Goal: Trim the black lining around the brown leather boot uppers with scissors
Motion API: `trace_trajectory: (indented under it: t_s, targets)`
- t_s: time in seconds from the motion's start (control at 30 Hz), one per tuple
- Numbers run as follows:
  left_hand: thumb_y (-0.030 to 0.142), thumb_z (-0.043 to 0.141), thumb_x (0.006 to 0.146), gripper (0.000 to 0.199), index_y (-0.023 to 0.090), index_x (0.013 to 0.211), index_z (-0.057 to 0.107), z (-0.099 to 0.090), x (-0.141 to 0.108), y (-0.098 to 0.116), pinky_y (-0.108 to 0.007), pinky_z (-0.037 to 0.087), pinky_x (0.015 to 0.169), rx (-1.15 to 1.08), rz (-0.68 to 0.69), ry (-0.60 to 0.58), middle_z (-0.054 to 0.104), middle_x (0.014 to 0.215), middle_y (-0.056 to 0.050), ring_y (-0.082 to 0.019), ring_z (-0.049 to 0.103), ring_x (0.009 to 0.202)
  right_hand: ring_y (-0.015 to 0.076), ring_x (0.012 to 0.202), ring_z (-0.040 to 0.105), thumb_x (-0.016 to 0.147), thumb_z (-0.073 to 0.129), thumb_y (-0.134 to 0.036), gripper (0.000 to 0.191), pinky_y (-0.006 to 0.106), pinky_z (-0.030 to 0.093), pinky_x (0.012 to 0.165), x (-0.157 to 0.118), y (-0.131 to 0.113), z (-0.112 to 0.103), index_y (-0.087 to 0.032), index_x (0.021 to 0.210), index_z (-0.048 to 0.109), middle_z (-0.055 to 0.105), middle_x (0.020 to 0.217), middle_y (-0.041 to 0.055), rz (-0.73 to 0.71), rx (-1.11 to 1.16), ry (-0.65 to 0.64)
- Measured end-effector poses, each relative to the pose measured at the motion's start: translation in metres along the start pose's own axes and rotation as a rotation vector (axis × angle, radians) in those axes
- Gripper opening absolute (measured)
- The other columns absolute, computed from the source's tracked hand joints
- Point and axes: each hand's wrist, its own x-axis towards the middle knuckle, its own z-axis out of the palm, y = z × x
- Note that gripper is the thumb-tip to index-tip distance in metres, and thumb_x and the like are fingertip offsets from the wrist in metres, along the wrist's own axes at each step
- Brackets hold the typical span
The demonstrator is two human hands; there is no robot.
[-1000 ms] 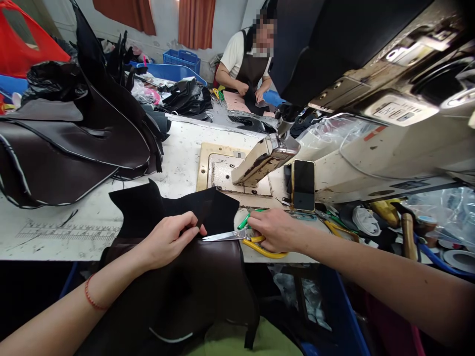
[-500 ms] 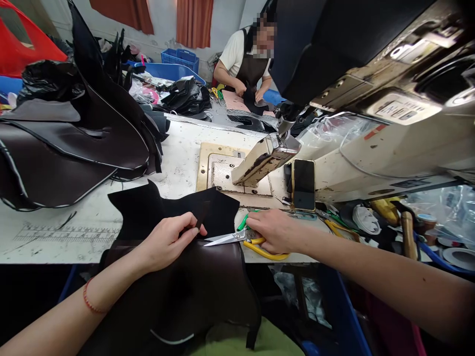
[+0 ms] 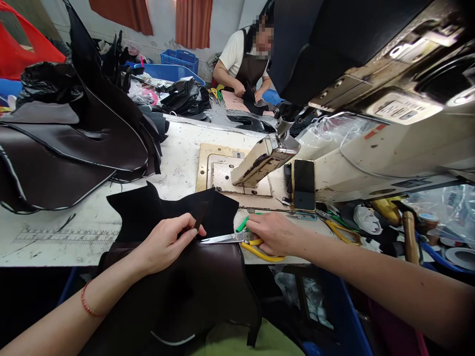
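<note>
My left hand [image 3: 172,241] pinches the edge of a dark brown leather piece [image 3: 200,287], with a narrow dark strip [image 3: 201,213] standing up at the fingertips. The leather hangs over the table's front edge; its black side [image 3: 144,210] lies folded back on the tabletop. My right hand [image 3: 272,234] is closed round the handles of a pair of scissors [image 3: 222,239], one handle yellow and the other green. The scissor blades are nearly together and point left along the leather's fold, their tips close to my left fingers.
A sewing machine's post [image 3: 256,160] rises behind the leather, its head [image 3: 371,64] overhanging at right. A phone [image 3: 304,184] leans beside it. Stacked brown leather pieces [image 3: 70,163] lie at left. Opposite, a co-worker [image 3: 243,64] handles dark material. Tools, including yellow-handled scissors [image 3: 339,231], crowd the right.
The scissor blades have closed from slightly apart to nearly together, and the tips have moved a little left towards my left fingers. My left hand stays at the same spot on the leather.
</note>
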Motion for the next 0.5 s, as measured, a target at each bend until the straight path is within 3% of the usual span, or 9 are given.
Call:
trace_trajectory:
  t_s: [0.33, 0.5]
  targets:
    - [0.031, 0.042, 0.095, 0.02, 0.022, 0.091, 0.06, 0.0, 0.0, -0.002, -0.029, 0.046, 0.08, 0.002, -0.001, 0.006, 0.072, 0.099, -0.002, -0.017, 0.065, 0.088, 0.0165, 0.065, 0.053, 0.073, 0.054, -0.019, 0.013, 0.031, 0.017, 0.053, 0.001, -0.007, -0.01, -0.016, 0.085, 0.058, 0.063, 0.087, 0.0072, 0.031, 0.061, -0.075]
    - [0.032, 0.044, 0.095, 0.018, 0.022, 0.089, 0.058, 0.0, 0.001, -0.004, -0.029, 0.047, 0.082, -0.017, 0.006, 0.0, 0.072, 0.101, -0.002, -0.017, 0.065, 0.093, 0.0188, 0.069, 0.057, 0.074, 0.056, -0.023, 0.012, 0.029, 0.022, 0.054, 0.002, -0.014, -0.027, -0.016, 0.084, 0.059, 0.064, 0.085, 0.0082, 0.048, 0.053, -0.085]
